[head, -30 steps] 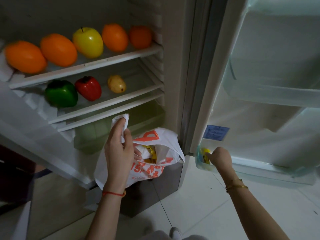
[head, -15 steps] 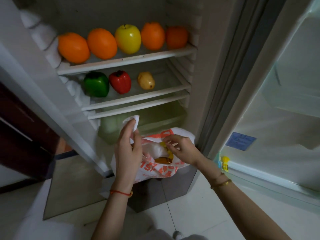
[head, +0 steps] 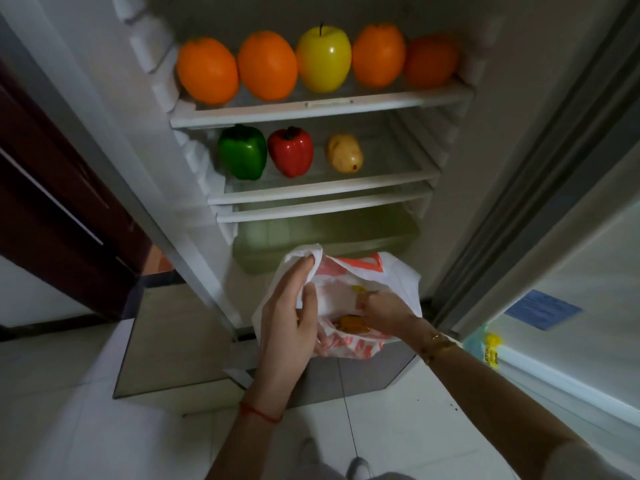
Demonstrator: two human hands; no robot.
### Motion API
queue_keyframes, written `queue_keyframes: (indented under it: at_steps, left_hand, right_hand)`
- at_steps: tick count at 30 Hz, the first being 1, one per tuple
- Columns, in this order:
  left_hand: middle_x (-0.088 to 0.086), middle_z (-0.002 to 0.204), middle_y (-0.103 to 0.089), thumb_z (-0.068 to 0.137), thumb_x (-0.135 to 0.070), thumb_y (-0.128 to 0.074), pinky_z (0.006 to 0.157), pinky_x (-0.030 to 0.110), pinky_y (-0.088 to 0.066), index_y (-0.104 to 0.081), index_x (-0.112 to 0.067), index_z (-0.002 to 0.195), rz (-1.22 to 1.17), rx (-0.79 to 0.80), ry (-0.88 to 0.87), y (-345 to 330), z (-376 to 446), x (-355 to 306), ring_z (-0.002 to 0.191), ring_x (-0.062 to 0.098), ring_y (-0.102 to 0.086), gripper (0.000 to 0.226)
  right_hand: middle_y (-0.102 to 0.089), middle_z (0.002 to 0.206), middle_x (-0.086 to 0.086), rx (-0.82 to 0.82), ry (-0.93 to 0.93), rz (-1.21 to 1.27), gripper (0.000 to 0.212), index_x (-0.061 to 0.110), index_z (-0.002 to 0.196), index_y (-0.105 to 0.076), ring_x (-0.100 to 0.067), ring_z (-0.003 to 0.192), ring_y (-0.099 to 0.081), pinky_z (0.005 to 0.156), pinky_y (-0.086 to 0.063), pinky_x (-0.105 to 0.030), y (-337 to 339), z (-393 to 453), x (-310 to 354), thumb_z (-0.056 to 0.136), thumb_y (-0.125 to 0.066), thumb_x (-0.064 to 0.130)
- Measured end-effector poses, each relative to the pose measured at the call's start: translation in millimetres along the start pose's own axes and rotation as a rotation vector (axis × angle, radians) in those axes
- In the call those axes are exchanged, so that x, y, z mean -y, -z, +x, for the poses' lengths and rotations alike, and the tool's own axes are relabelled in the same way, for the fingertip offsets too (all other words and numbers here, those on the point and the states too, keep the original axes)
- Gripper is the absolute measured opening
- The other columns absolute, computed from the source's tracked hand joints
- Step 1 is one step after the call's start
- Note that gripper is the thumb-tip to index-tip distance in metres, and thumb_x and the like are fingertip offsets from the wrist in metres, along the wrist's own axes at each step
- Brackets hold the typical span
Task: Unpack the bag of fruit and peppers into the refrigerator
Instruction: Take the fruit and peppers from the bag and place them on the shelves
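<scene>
The right hand (head: 382, 311) has left the door and is now reaching inside the bag (head: 394, 282), its grip hidden, while the left hand (head: 289, 320) pinches the bag's rim open below the fridge (head: 322, 105) shelves, so another item should come out soon.

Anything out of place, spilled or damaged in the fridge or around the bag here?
Nothing stands out. The oranges and glossy yellow apple sit in a row on the top shelf; the green bell pepper, red bell pepper and yellowish potato-like piece sit below. No spills visible.
</scene>
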State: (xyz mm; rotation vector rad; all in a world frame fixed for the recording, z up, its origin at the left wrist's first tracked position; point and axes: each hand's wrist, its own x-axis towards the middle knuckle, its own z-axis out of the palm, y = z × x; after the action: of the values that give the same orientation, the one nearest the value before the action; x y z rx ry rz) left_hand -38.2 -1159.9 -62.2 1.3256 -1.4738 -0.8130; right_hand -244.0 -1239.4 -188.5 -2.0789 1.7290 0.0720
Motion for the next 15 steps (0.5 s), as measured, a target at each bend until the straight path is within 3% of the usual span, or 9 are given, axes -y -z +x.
queue_keyframes:
  at_steps: [2, 4, 5, 7, 8, 10, 12, 15]
  left_hand:
    - [-0.009, 0.129, -0.065, 0.102, -0.015, -0.048, 0.07, 0.036, -0.063, -0.047, -0.059, 0.126, -0.031, 0.025, 0.035, 0, -4, 5, 0.083, 0.01, -0.074, 0.05]
    - [0.004, 0.116, -0.071, 0.103, -0.021, -0.046, 0.063, 0.051, -0.062, -0.046, -0.067, 0.123, -0.03, 0.056, 0.084, 1, -7, 8, 0.077, 0.034, -0.073, 0.051]
    - [0.005, 0.116, -0.071, 0.103, -0.022, -0.046, 0.062, 0.053, -0.061, -0.046, -0.068, 0.123, -0.035, 0.065, 0.097, 2, -9, 7, 0.077, 0.038, -0.072, 0.05]
    - [0.001, 0.119, -0.07, 0.103, -0.019, -0.046, 0.05, 0.048, -0.06, -0.047, -0.066, 0.123, -0.073, 0.068, 0.12, 2, -11, 5, 0.061, 0.029, -0.071, 0.051]
    - [-0.001, 0.118, -0.07, 0.103, -0.017, -0.046, 0.042, 0.043, -0.058, -0.047, -0.064, 0.122, -0.094, 0.071, 0.126, 3, -12, 4, 0.05, 0.024, -0.067, 0.051]
    - [-0.003, 0.11, -0.071, 0.103, -0.014, -0.046, 0.038, 0.039, -0.055, -0.048, -0.061, 0.122, -0.103, 0.073, 0.133, 4, -14, 2, 0.042, 0.021, -0.063, 0.05]
    - [-0.005, 0.103, -0.072, 0.103, -0.014, -0.046, 0.038, 0.036, -0.055, -0.047, -0.059, 0.122, -0.096, 0.066, 0.142, 4, -14, 1, 0.042, 0.022, -0.063, 0.049]
    - [-0.008, 0.094, -0.072, 0.103, -0.014, -0.046, 0.038, 0.033, -0.055, -0.047, -0.058, 0.122, -0.099, 0.065, 0.147, 5, -14, 0, 0.041, 0.021, -0.062, 0.048]
  right_hand:
    - [-0.052, 0.134, -0.003, 0.012, 0.036, -0.018, 0.054, 0.017, 0.13, -0.056, -0.024, 0.126, -0.047, 0.11, -0.032, -0.03, -14, 3, 5, 0.09, -0.057, 0.053]
    - [-0.05, 0.141, -0.008, 0.003, 0.077, -0.141, 0.064, 0.015, 0.136, -0.051, -0.027, 0.131, -0.045, 0.115, -0.026, -0.033, -23, 4, 10, 0.089, -0.052, 0.058]
    - [-0.051, 0.141, -0.01, -0.007, 0.102, -0.198, 0.069, 0.013, 0.138, -0.05, -0.029, 0.132, -0.045, 0.116, -0.025, -0.035, -26, 3, 12, 0.088, -0.047, 0.061]
    - [-0.061, 0.128, -0.016, 0.007, 0.136, -0.32, 0.071, 0.008, 0.129, -0.059, -0.037, 0.119, -0.057, 0.108, -0.039, -0.045, -31, 3, 14, 0.084, -0.042, 0.06]
    - [-0.068, 0.116, -0.018, 0.031, 0.122, -0.37, 0.068, 0.007, 0.119, -0.067, -0.039, 0.106, -0.065, 0.097, -0.049, -0.049, -34, 5, 12, 0.081, -0.047, 0.06]
    - [-0.073, 0.098, -0.016, 0.045, 0.058, -0.323, 0.063, 0.007, 0.103, -0.074, -0.037, 0.087, -0.072, 0.078, -0.059, -0.05, -52, 15, -1, 0.068, -0.072, 0.059]
    - [-0.074, 0.093, -0.015, 0.046, 0.069, -0.305, 0.066, 0.008, 0.098, -0.075, -0.035, 0.083, -0.072, 0.075, -0.06, -0.049, -64, 23, -7, 0.053, -0.087, 0.054]
    - [-0.074, 0.093, -0.015, 0.08, 0.065, -0.25, 0.053, 0.008, 0.099, -0.074, -0.035, 0.084, -0.072, 0.076, -0.059, -0.048, -72, 28, -13, 0.069, -0.074, 0.052]
